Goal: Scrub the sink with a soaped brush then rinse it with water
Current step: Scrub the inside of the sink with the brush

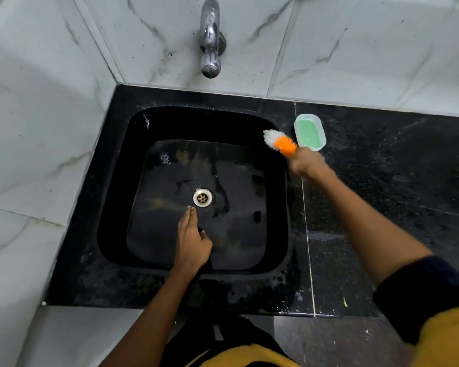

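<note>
Two hands at our black sink [276,207]: soap just beside the brush, scrubbing not yet begun, we judge.

Our right hand [306,164] is closed round the handle of the orange-and-white brush [280,141], bristles raised over the right rim next to the tub of green soap [310,131], likely for soaping. Our left hand [192,241] hangs flat over the basin near the drain [202,197], fingers extended, holding nothing. The brush handle is hidden in the fist, the hand blurred. Tap [210,38] dry; whether the bristles carry soap, we cannot tell.
</note>
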Demonstrator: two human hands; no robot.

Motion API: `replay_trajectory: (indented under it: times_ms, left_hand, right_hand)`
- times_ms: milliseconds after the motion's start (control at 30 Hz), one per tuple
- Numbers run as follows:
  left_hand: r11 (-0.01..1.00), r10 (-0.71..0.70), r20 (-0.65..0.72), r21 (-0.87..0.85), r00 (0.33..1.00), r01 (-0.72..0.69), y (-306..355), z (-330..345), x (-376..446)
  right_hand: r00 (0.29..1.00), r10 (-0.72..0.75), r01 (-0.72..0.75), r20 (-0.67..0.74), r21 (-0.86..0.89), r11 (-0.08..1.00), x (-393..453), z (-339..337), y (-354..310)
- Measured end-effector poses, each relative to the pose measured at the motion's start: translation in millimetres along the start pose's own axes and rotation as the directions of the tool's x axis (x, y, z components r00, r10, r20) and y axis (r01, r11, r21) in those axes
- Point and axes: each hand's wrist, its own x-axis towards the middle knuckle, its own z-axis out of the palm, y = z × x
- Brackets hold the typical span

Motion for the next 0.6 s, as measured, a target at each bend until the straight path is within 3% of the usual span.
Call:
replay_trajectory:
  times_ms: [167,233,300,367,500,600]
  left_hand:
    - [1.000,0.014,0.017,0.016,1.000,-0.015,2.8,-0.5,-0.9]
    - [0.999,0.014,0.020,0.032,1.000,-0.015,2.6,-1.3,-1.1]
    - [0.999,0.010,0.018,0.038,1.000,-0.010,2.0,-1.9,-1.6]
    - [1.000,0.004,0.015,0.031,1.000,-0.004,1.7,-1.9,-1.3]
    - [0.999,0.011,0.011,0.041,1.000,-0.012,1.8,-1.1,-0.6]
    - [0.999,0.013,0.019,0.039,1.000,-0.014,2.5,-2.0,-2.3]
  right_hand:
    - [0.971,-0.167,0.052,-0.172,-0.528,0.848,0.7,-50.2,-3.6]
    - [0.961,-0.276,0.176,-0.035,-0.693,0.699,-3.3,-55.8,-10.6]
    - [0.922,-0.330,0.343,0.201,-0.820,0.458,-14.6,-51.0,-12.4]
    - [0.882,-0.338,0.425,0.328,-0.864,0.272,-23.3,-50.2,-12.3]
    - [0.910,-0.393,0.268,0.133,-0.911,0.314,-16.1,-68.9,-21.3]
    - [0.862,-0.388,0.401,0.327,-0.907,0.126,-32.2,-47.8,-21.7]
